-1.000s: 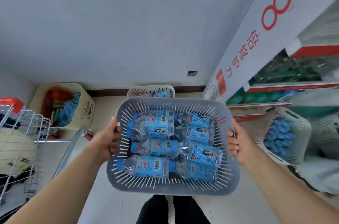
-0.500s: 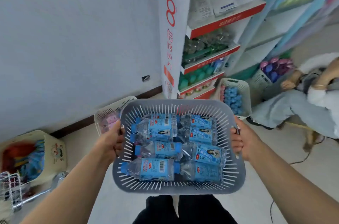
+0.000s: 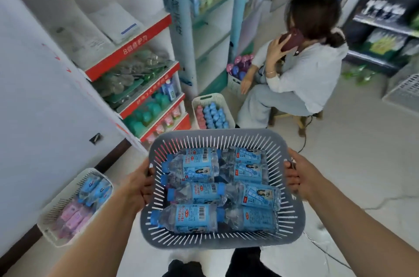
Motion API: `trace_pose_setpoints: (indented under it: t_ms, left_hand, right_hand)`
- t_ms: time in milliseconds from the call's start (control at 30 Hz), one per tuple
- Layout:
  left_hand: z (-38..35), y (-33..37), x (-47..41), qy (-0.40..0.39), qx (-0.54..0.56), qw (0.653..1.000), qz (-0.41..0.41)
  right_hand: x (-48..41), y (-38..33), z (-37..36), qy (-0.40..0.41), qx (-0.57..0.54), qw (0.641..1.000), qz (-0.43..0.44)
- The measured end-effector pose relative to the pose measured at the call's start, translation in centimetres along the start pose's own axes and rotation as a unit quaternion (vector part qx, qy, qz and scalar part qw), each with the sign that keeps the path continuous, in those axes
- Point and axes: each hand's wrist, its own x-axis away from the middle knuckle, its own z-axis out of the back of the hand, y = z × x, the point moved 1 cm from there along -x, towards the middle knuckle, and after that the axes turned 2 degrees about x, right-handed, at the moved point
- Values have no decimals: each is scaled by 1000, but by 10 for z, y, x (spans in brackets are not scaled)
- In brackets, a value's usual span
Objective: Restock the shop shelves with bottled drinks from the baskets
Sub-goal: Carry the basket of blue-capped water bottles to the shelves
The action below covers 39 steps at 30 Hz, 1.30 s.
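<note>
Because the grey basket (image 3: 217, 133) is wide and loaded, the person carries it by both short sides at once, which shares the weight and holds the rim level in front of the body. The left hand (image 3: 136, 186) is clamped on the left rim, fingers curled round its edge; the right hand (image 3: 299, 177) grips the opposite rim the same way, so neither is free to pick anything. Inside, the water bottles (image 3: 197, 192) lie on their sides in two rough columns, blue labels up, packed touching one another, so they probably cannot roll far. None is on a shelf yet: all sit in the basket, held above the floor and near the red-edged shelves (image 3: 136, 46) at the left, whose lower tiers hold green and pink goods. A white basket (image 3: 205, 97) of blue-capped bottles stands on the floor at the foot of those shelves, and another pale basket (image 3: 53, 211) rests by the wall at the left, likely set there within reach of the racks. A seated person (image 3: 306, 77) with a phone is beyond. The step in hand looks like carrying; setting the basket down near a shelf would free a hand for the bottles
</note>
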Motion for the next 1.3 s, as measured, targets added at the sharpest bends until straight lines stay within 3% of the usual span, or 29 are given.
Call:
trace_pose_setpoints:
  t_ms: [200, 400, 600, 767, 1000, 1300]
  left_hand:
    - [-133, -10, -22, -17, -67, 997, 17]
    - [-265, -20, -36, -93, -92, 991, 35]
    - [-380, -11, -55, -119, -190, 974, 37]
    - [-471, -2, -72, -167, -241, 954, 63]
    - [-603, 21, -105, -216, -314, 922, 66]
    - [-771, 57, -134, -271, -376, 882, 82]
  right_hand:
    - [2, -43, 118, 21, -59, 998, 10]
    - [12, -77, 226, -37, -178, 983, 30]
    - [23, -92, 312, 71, -241, 967, 40]
    - [29, -109, 359, 86, -327, 939, 67]
    - [12, -151, 423, 178, -365, 912, 55]
    - [-2, -219, 492, 203, -428, 878, 73]
